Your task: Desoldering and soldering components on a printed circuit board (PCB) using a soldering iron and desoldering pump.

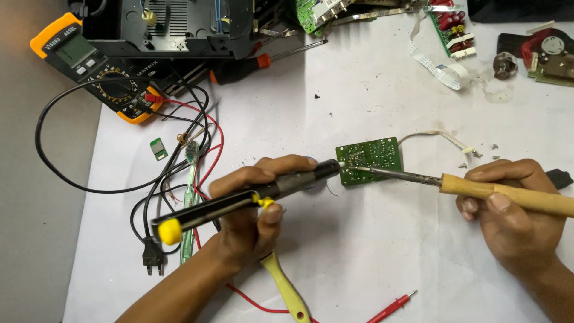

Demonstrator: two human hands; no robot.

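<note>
On the white work sheet point(371, 251), a small green circuit board point(369, 160) is lying solder-side up, just ahead of both hands. The left hand point(248, 209) is gripping a black desoldering pump point(239, 200), its fingers wrapping fully around the barrel and its thumb resting beside the yellow release button; the pump's nozzle is touching the board's left edge. The right hand point(511, 206) is clasping the wooden handle of a soldering iron point(472, 186), fingers closing tightly, and the iron's metal tip is meeting the board near the same spot. A white wire is trailing from the board's right corner. At far left, an orange-cased multimeter point(95, 66) is sitting with black and red leads point(197, 125) coiling beside it. A yellow-handled tool point(287, 287) is lying partly under the left wrist.
</note>
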